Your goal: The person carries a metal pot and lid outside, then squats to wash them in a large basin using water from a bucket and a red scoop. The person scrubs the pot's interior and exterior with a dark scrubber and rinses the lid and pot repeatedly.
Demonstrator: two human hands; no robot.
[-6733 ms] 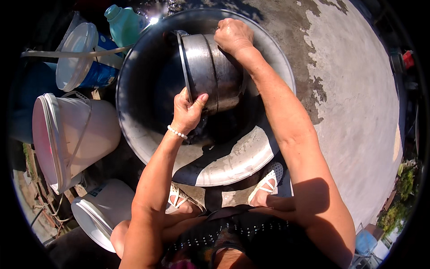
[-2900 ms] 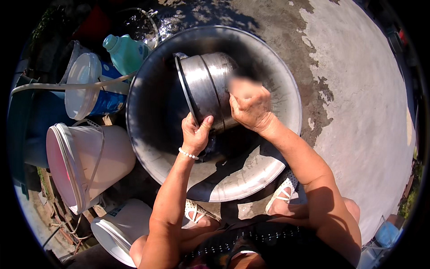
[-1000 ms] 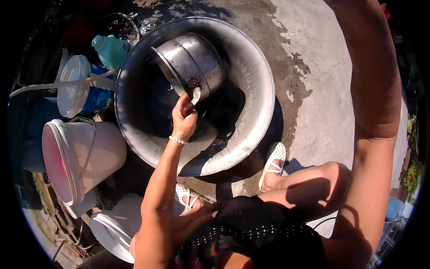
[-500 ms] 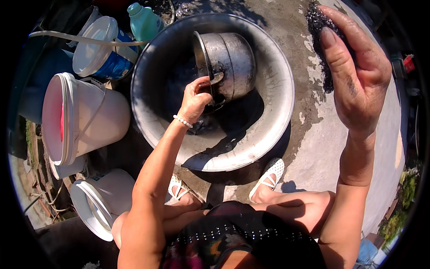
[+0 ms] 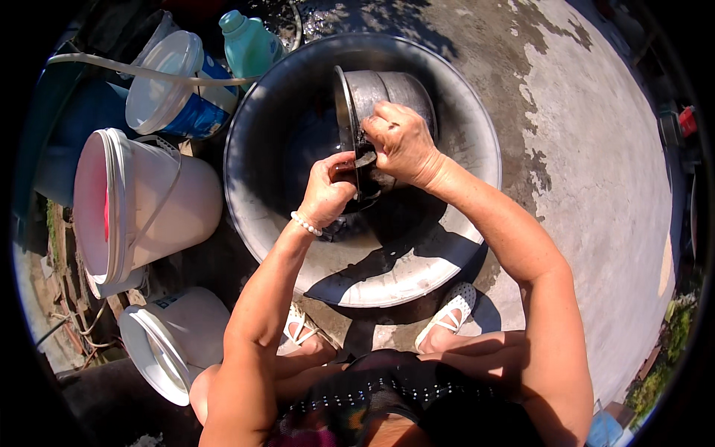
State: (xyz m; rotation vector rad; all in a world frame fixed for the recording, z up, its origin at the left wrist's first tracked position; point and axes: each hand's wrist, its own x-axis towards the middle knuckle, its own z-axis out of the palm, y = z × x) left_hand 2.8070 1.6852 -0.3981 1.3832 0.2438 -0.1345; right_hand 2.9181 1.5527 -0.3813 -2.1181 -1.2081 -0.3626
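A dark, soot-stained metal pot (image 5: 398, 84) lies tipped on its side in a wide grey metal basin (image 5: 395, 287), its mouth facing left. My left hand (image 5: 326, 192), with a white bead bracelet at the wrist, is closed round a brown handle at the pot's rim. Against the outer wall beside that handle, my right hand (image 5: 406, 143) presses with curled fingers. Its dark, wiry scouring pad is almost wholly covered by those fingers. The pot's lower side sits in shadow.
Left of the basin stand a blue-and-white bucket (image 5: 205, 112), a large white bucket (image 5: 179, 190) and a smaller white bucket (image 5: 190, 316). A green bottle (image 5: 252, 48) is behind, crossed by a pale hose (image 5: 141, 68). Concrete ground (image 5: 596, 156) stretches to the right.
My right hand has come down from the upper right, bringing the scouring pad onto the pot near the handle. My left hand keeps its hold, and the pot stays tipped.
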